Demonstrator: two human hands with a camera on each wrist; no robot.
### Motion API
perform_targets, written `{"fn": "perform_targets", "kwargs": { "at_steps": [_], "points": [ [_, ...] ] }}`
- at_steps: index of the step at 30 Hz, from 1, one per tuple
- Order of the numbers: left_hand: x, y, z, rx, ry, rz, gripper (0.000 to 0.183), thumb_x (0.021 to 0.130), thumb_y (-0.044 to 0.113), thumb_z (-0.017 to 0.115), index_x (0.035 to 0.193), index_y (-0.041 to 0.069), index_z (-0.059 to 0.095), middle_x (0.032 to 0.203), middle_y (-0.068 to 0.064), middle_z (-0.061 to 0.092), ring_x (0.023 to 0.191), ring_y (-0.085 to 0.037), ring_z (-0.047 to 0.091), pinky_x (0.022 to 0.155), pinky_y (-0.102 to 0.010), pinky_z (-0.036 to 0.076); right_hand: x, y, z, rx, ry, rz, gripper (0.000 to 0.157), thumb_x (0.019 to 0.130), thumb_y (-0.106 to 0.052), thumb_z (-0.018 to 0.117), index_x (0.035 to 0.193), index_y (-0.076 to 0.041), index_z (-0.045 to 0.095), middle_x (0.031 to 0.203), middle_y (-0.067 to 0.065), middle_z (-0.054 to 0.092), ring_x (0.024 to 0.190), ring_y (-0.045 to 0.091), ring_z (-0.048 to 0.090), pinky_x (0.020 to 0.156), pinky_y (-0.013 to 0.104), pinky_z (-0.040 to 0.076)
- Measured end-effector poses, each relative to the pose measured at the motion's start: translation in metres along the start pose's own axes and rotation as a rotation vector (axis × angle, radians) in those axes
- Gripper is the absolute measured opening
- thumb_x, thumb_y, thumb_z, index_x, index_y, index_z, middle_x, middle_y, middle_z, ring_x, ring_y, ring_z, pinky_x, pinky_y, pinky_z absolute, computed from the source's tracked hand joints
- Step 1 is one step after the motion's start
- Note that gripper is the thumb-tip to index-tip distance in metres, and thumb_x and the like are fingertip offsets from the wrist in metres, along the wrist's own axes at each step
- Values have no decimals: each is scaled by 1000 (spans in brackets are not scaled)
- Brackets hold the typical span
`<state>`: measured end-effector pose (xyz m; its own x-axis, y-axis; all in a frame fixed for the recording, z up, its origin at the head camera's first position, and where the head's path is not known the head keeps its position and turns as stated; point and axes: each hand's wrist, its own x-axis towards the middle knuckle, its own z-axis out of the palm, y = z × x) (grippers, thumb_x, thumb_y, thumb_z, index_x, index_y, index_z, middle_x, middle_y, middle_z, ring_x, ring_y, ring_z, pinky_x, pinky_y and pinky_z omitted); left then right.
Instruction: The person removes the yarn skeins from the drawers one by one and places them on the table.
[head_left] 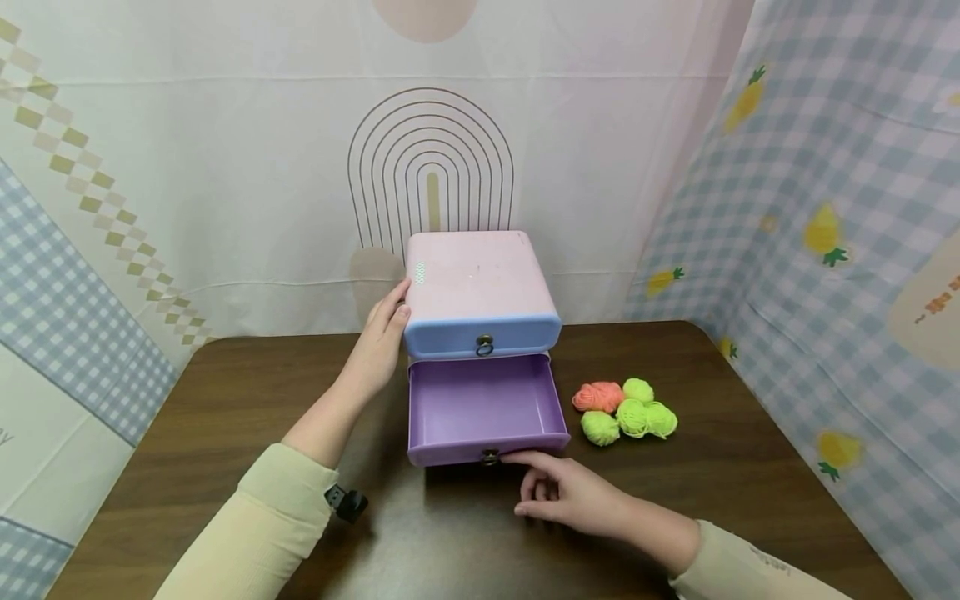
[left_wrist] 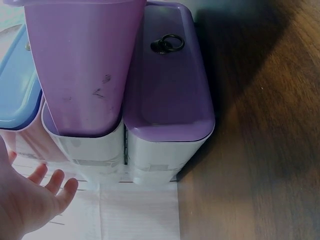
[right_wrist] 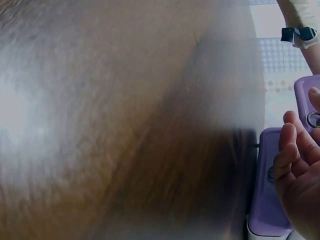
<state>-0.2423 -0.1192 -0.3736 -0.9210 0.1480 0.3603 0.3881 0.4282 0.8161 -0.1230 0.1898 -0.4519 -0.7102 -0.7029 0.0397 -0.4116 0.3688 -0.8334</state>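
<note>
A stacked drawer unit with a pink top [head_left: 476, 271] stands near the back of the table. Its blue upper drawer [head_left: 442, 339] is closed, and a purple drawer [head_left: 487, 404] below is pulled out, showing a bare inside. In the left wrist view another purple drawer [left_wrist: 167, 90] sits closed beneath it. My left hand [head_left: 375, 350] rests against the unit's left side, fingers extended. At the pulled-out drawer's front, the index finger of my right hand [head_left: 581, 496] is at the dark ring pull [right_wrist: 313, 120] and appears hooked on it; the other fingers are curled, thumb apart.
Right of the drawers lie several yarn balls: an orange ball [head_left: 598, 396] and yellow-green balls [head_left: 632, 417]. The wooden table [head_left: 247, 392] has patterned cloth [head_left: 600, 167] hanging behind it and at both sides. A small black device [head_left: 347, 503] is on my left wrist.
</note>
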Motion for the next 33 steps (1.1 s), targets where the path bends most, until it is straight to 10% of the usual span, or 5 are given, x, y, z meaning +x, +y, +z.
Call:
{"fn": "perform_targets", "kwargs": {
  "at_steps": [33],
  "points": [
    [1, -2, 0, 5, 4, -3, 50, 97, 49, 30, 145, 35, 25, 149, -5, 26, 136, -23, 22, 107, -51, 20, 17, -9, 23, 226, 76, 147, 34, 92, -22, 57, 124, -11, 52, 71, 9, 63, 51, 7, 51, 48, 32, 49]
  ]
}}
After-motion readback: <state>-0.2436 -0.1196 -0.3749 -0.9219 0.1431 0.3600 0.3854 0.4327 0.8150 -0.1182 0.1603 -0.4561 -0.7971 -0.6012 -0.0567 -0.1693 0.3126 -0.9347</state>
